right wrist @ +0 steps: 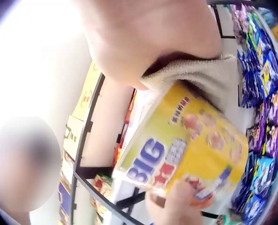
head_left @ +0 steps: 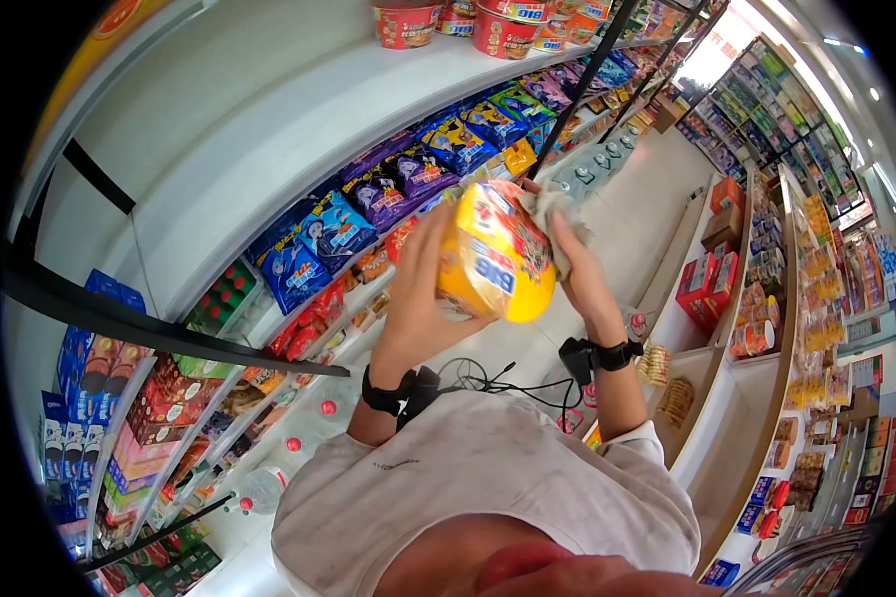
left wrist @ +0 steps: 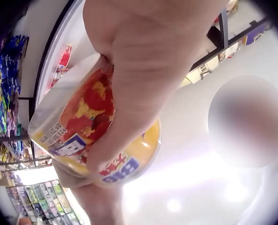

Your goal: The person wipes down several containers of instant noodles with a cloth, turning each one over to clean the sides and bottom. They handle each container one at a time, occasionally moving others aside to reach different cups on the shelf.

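Note:
A yellow instant noodle tub (head_left: 488,254) with BIG printed on its side is held up in front of the chest, tilted, in clear wrap. My left hand (head_left: 415,298) grips it from the left, with the thumb across its printed side in the left wrist view. My right hand (head_left: 584,274) holds a greyish cloth (head_left: 558,221) against the tub's far right side. In the right wrist view the cloth (right wrist: 195,75) is bunched under the palm, along the tub's edge (right wrist: 190,145).
On the left, a white shelf (head_left: 219,149) carries red noodle tubs (head_left: 405,25) at its far end. Bagged snacks (head_left: 338,229) line the shelf below. Large water bottles (head_left: 264,488) stand on the floor. Another shelf row (head_left: 727,398) runs along the right. Black cables (head_left: 508,383) hang near the waist.

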Demonstrator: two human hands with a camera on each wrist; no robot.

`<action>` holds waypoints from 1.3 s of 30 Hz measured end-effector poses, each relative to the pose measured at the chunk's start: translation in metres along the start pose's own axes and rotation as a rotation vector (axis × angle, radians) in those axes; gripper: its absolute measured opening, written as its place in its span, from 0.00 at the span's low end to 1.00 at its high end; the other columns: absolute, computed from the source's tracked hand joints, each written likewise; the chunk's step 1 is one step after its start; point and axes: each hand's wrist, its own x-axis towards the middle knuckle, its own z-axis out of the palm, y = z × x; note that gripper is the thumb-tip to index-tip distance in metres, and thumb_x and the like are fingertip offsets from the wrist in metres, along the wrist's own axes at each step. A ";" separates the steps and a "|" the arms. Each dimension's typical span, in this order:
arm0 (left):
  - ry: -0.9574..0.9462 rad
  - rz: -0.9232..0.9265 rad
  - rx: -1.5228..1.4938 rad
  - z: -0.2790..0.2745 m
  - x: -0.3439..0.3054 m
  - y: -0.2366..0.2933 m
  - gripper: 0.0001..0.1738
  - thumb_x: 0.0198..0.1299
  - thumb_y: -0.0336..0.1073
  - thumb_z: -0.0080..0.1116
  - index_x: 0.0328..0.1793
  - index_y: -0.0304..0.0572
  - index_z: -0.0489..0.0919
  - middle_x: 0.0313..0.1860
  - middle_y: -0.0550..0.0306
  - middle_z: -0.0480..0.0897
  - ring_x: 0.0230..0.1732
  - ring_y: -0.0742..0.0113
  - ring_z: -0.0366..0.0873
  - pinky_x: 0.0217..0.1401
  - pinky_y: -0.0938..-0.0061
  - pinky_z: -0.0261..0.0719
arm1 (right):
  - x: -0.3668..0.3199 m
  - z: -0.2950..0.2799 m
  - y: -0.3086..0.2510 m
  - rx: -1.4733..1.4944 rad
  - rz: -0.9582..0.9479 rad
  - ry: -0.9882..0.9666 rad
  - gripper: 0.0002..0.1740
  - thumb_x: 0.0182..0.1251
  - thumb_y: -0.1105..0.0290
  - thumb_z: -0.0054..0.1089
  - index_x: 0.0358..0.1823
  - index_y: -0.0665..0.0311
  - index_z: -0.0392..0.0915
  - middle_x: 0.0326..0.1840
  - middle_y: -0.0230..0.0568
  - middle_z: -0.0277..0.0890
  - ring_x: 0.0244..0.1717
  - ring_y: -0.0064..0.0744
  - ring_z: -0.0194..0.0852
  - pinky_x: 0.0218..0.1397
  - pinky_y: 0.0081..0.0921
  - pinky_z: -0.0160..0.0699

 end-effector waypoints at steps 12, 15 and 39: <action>0.032 -0.358 -0.990 0.061 0.028 0.004 0.48 0.46 0.23 0.77 0.71 0.35 0.60 0.64 0.47 0.74 0.64 0.61 0.77 0.65 0.65 0.78 | -0.032 0.013 0.011 -0.079 -0.379 0.265 0.37 0.82 0.50 0.39 0.78 0.73 0.51 0.80 0.46 0.54 0.78 0.32 0.53 0.79 0.30 0.51; -0.113 -0.365 -1.026 0.077 0.026 -0.002 0.42 0.54 0.29 0.74 0.72 0.35 0.62 0.65 0.47 0.74 0.65 0.61 0.76 0.67 0.63 0.77 | -0.022 -0.031 0.021 0.371 -0.209 0.257 0.32 0.83 0.50 0.36 0.74 0.67 0.61 0.73 0.42 0.66 0.73 0.28 0.63 0.75 0.28 0.60; -0.482 -0.670 -1.281 0.351 0.134 0.109 0.41 0.62 0.55 0.63 0.76 0.44 0.64 0.71 0.53 0.72 0.72 0.60 0.69 0.74 0.57 0.66 | -0.131 -0.296 -0.039 0.579 -0.526 0.396 0.32 0.83 0.54 0.30 0.81 0.63 0.51 0.81 0.40 0.54 0.80 0.33 0.51 0.81 0.34 0.49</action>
